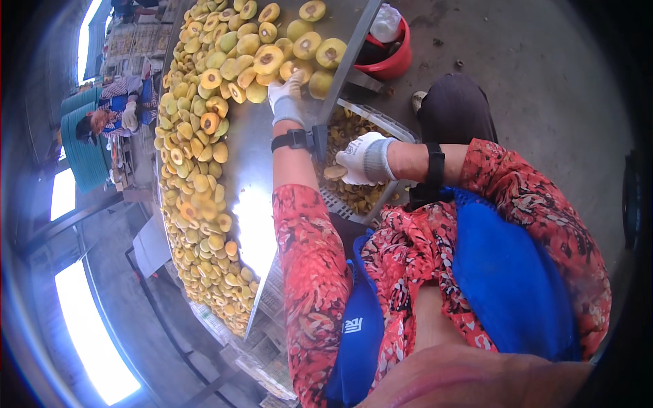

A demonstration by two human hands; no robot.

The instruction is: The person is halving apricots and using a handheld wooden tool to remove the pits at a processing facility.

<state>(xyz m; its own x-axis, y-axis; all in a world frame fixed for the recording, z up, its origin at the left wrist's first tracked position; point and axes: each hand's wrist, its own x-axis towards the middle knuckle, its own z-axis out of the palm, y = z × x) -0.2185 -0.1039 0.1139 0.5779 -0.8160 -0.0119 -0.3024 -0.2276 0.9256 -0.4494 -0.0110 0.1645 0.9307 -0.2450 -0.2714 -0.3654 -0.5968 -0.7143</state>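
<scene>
Halved yellow peaches (pixel 204 153), many with the stone showing, lie heaped on a shiny metal table (pixel 248 146). My left hand (pixel 287 95), in a white glove, reaches to the heap's near right edge. Its fingers are bent against a peach half (pixel 291 68), and their tips are partly hidden. My right hand (pixel 365 160), also gloved, is closed above a pale plastic crate (pixel 391 122) beside the table. A brownish-yellow peach half (pixel 335 172) shows at its fingertips. Inside the crate lie many brownish-yellow pieces (pixel 357 197).
A raised metal rim (pixel 350 58) runs along the table, between the heap and the crate. A red bucket (pixel 394 58) with a clear plastic bag on top stands on the floor beyond. Another person (pixel 126 112) in gloves works across the table, near stacked teal trays (pixel 85 146).
</scene>
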